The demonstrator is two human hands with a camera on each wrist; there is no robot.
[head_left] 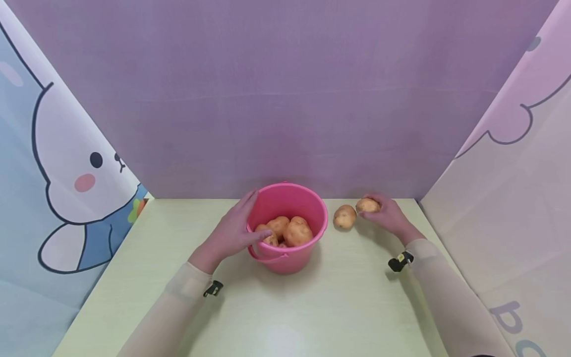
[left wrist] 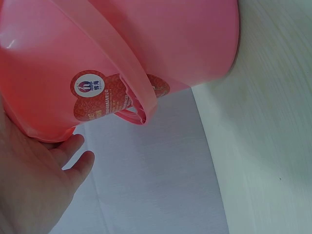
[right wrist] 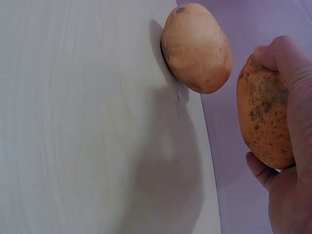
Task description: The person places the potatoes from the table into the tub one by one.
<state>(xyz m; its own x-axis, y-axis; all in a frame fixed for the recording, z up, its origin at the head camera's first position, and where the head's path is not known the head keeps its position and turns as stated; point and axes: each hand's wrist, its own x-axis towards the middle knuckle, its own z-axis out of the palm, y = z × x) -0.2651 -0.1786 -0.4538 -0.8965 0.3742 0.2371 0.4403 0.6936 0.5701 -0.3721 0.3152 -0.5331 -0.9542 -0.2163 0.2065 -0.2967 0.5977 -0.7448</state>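
Observation:
A pink bucket (head_left: 287, 258) stands upright with several potatoes (head_left: 298, 232) inside. My left hand (head_left: 229, 230) holds its left side at the rim, the thumb reaching over the opening. In the left wrist view some fingers (left wrist: 80, 165) show beside the bucket's rim; the others are hidden. To the right of the bucket, my right hand (head_left: 389, 218) grips a potato (head_left: 368, 205) between thumb and fingers. Dark specks mark this potato's skin (right wrist: 263, 114) in the right wrist view. Just left of it, another potato (head_left: 345, 217) lies on the table.
The pale table (head_left: 276, 307) meets a purple backdrop (head_left: 285, 99) just behind the bucket and potatoes. Printed panels stand at both sides, a cartoon rabbit (head_left: 85, 163) on the left one. The bucket's handle (left wrist: 126, 58) hangs down on the near side.

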